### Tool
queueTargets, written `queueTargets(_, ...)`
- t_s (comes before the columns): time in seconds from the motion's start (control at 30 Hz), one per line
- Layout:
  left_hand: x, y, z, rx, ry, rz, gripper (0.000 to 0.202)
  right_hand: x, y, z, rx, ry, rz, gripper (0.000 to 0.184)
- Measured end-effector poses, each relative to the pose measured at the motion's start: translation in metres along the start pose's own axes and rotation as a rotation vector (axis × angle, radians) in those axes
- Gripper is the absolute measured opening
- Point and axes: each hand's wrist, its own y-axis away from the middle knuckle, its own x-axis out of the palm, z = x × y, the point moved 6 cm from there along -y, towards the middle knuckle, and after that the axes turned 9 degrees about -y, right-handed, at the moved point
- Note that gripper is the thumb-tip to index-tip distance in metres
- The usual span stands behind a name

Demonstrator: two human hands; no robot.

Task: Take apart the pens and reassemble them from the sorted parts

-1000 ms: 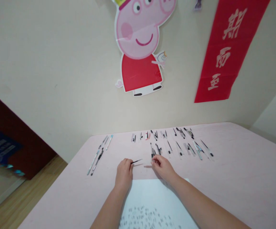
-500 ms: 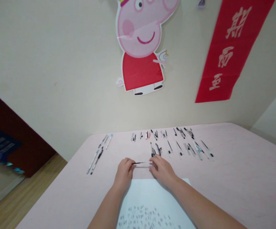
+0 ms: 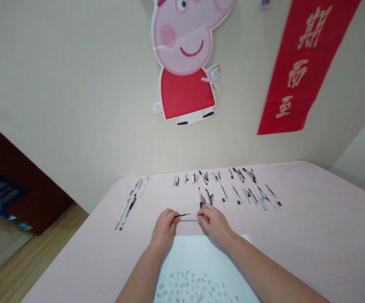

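My left hand [image 3: 164, 227] is closed, its thumb and fingertips pinching one end of a thin pen refill [image 3: 182, 215] with a dark ink section. The refill lies level between my hands, and its pale end reaches the fingertips of my right hand [image 3: 214, 223], which are pinched together there. Just below it runs a pale, clear strip or tube [image 3: 187, 220], too faint to make out. Under my forearms lies a white sheet of paper [image 3: 198, 261] with handwriting on its near part.
Several taken-apart pens [image 3: 239, 202] lie in two rows at the back right of the pink-covered table [image 3: 311, 235]. Several whole pens [image 3: 127, 212] lie to the left. A wall [image 3: 113, 126] with a pig cutout [image 3: 188, 92] and a red banner [image 3: 296, 84] stands behind.
My right thumb and fingers, apart before, have closed together at the refill's pale end. My left hand keeps its hold. The view has shifted very slightly.
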Motion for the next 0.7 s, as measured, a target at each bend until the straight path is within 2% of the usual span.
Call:
queueTargets(0.17,-0.002,0.000,0.006,-0.035,-0.003,-0.056,0.019,0.004,0.001,-0.003,0.009,-0.007,0.027,0.012)
queueTargets(0.43,-0.004,0.000,0.002,-0.024,0.007,-0.044,0.019,0.009,0.003,0.004,0.009,0.023,0.102,0.013)
queueTargets(0.57,-0.004,0.000,0.000,-0.010,-0.005,-0.034,0.020,0.008,0.003,0.003,0.019,0.014,0.096,0.013)
queueTargets(0.7,-0.002,0.000,-0.004,0.027,-0.028,-0.006,0.021,0.002,0.002,0.004,0.015,0.036,0.029,0.013)
